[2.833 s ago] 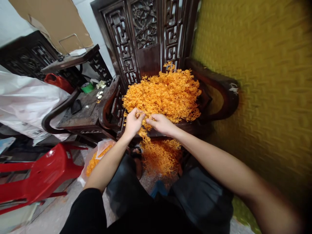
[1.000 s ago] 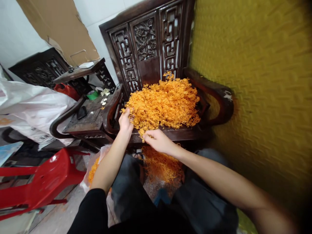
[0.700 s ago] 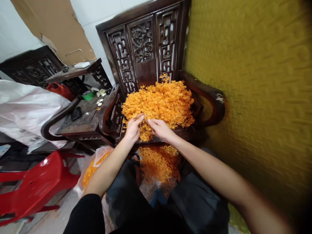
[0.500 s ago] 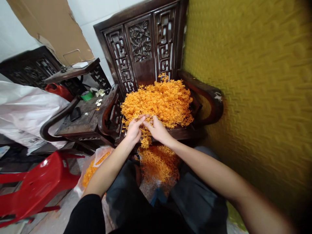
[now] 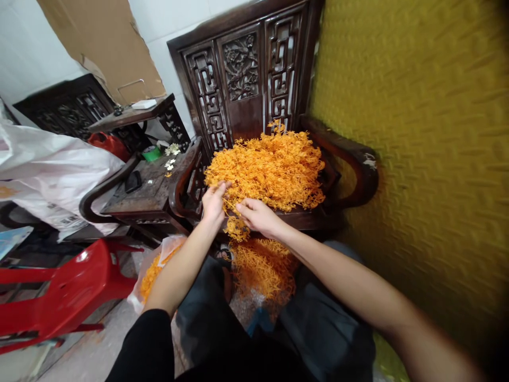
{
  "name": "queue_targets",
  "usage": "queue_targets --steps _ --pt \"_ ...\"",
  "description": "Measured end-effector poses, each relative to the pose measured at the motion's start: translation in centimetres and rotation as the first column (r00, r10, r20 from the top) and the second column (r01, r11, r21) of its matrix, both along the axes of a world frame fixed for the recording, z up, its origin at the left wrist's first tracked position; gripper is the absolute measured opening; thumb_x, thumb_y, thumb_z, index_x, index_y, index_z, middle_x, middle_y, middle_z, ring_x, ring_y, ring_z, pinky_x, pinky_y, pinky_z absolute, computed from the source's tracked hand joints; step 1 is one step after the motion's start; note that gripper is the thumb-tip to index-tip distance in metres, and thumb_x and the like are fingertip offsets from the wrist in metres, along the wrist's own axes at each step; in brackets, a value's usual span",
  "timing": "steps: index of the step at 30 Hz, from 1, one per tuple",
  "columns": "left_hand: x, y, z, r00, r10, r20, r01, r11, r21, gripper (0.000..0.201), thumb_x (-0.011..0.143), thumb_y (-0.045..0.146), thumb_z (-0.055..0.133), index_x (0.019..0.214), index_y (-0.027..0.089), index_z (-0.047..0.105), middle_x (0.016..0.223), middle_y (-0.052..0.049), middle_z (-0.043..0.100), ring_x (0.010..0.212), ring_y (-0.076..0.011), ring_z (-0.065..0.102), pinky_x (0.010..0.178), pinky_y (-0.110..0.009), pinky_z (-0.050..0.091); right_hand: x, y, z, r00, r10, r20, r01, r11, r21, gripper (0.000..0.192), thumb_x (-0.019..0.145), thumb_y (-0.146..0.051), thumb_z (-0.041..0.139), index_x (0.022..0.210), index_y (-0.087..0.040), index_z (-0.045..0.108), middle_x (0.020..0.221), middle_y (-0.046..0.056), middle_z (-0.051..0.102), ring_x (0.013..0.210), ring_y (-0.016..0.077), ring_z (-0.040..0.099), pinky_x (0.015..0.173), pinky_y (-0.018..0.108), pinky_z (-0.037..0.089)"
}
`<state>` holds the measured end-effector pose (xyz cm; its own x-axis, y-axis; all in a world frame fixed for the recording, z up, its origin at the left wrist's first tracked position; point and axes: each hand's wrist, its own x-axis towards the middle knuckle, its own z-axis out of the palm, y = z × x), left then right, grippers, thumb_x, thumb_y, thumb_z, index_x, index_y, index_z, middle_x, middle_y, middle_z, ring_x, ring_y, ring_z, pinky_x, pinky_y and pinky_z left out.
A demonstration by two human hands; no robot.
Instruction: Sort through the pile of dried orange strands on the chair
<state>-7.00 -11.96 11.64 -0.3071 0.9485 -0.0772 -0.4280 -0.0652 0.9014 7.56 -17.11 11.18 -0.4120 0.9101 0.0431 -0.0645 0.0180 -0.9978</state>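
A big heap of thin orange sprigs fills the seat of a dark carved wooden chair. My left hand rests at the heap's near left edge, fingers pinching a few strands. My right hand is beside it at the seat's front edge, fingers closed on a small clump that hangs over the edge. A second orange pile lies on the floor under the seat, between my knees.
A clear plastic bag with orange pieces lies on the floor at left. A red plastic stool stands further left. A dark side table and white sacks are beyond. A yellow textured wall closes the right side.
My two hands were pinched together at the heap's front; now they have drawn slightly apart, the right one lower with a clump hanging from it. The view has shifted a little to the right.
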Motion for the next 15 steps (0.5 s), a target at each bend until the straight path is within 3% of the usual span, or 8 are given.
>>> queue_targets --steps 4,9,11,15 --pt "-0.9 0.6 0.3 0.999 -0.044 0.002 0.044 0.999 -0.007 0.02 0.086 0.018 0.084 0.099 0.014 0.069 0.103 -0.011 0.082 0.095 -0.0223 0.081 0.082 -0.029 0.06 0.7 -0.6 0.8 0.995 0.072 -0.069 -0.077 0.995 -0.061 0.036 0.096 -0.056 0.063 0.091 -0.022 0.051 0.049 -0.009 0.05 0.038 0.0073 0.03 0.041 0.022 0.021" --pt "-0.8 0.4 0.3 0.999 -0.053 0.01 0.054 0.998 -0.023 0.018 0.092 0.021 0.081 0.105 0.014 0.07 0.112 -0.012 0.081 0.101 -0.0239 0.082 0.089 -0.033 0.065 2.5 1.0 1.0 0.976 -0.103 -0.194 0.107 0.994 0.012 0.038 0.09 -0.049 0.073 0.1 -0.023 0.048 0.079 0.0 0.074 0.04 0.0065 0.047 0.04 0.021 0.027" --pt "-0.6 0.4 0.2 0.998 -0.053 0.029 0.054 0.998 -0.034 0.014 0.096 0.02 0.076 0.106 0.013 0.07 0.115 -0.013 0.081 0.105 -0.0241 0.081 0.09 -0.032 0.065 2.9 1.4 1.0 0.972 -0.117 -0.205 0.125 0.992 0.025 0.034 0.091 -0.043 0.073 0.109 -0.021 0.054 0.082 -0.001 0.072 0.044 0.007 0.051 0.042 0.022 0.032" --pt "-0.3 1.3 0.0 0.997 -0.039 0.068 0.041 0.999 -0.025 0.011 0.1 0.021 0.071 0.106 0.013 0.07 0.121 -0.015 0.079 0.112 -0.0252 0.079 0.091 -0.031 0.065 2.8 0.4 1.3 0.985 -0.01 -0.171 0.019 0.999 0.049 0.03 0.096 -0.037 0.065 0.116 -0.015 0.07 0.07 -0.004 0.058 0.046 0.0057 0.043 0.044 0.023 0.028"
